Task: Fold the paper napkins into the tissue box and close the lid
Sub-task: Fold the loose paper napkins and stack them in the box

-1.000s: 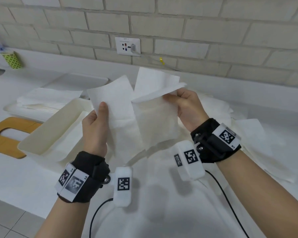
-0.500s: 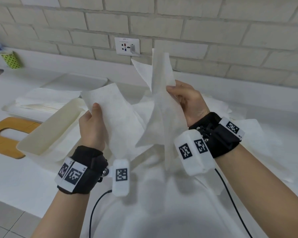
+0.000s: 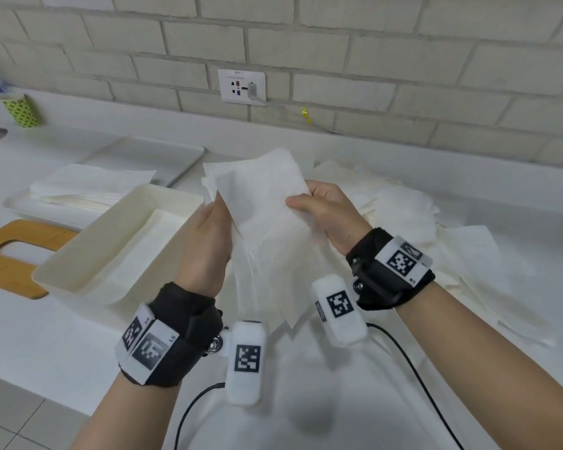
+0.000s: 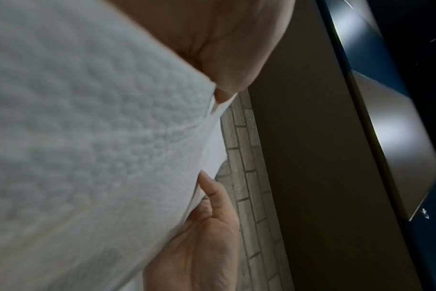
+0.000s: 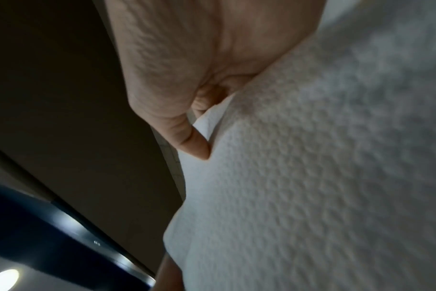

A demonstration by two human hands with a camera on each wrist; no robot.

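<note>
Both hands hold one white embossed paper napkin [image 3: 267,222] up in the air above the white counter [image 3: 46,336], folded over on itself so layered edges show at its top. Left hand [image 3: 205,245] grips the napkin's left edge, fingers behind the sheet, thumb side toward camera. Right hand [image 3: 329,216] pinches the right edge, thumb on the front face, fingers curled behind. In the left wrist view the napkin [image 4: 87,147] fills most of the frame, with the other hand's fingers at its far edge; the right wrist view shows a finger [image 5: 187,137] pressed on the napkin [image 5: 311,177] edge. The open cream tissue box [image 3: 88,254] sits on the counter just left of the hands, a sheet lying inside it. The wooden lid [image 3: 10,254] with an oval slot lies flat left of the box, touching or nearly so. Behind the box is a white tray [image 3: 23,206] with a stack of folded napkins [image 3: 88,186]. Loose unfolded napkins [image 3: 436,228] are piled on the counter to the right, under and behind the right wrist. Green patterned cup [image 3: 20,110] far left by the brick wall [image 3: 403,60]; wall socket [image 3: 241,87] centre.
</note>
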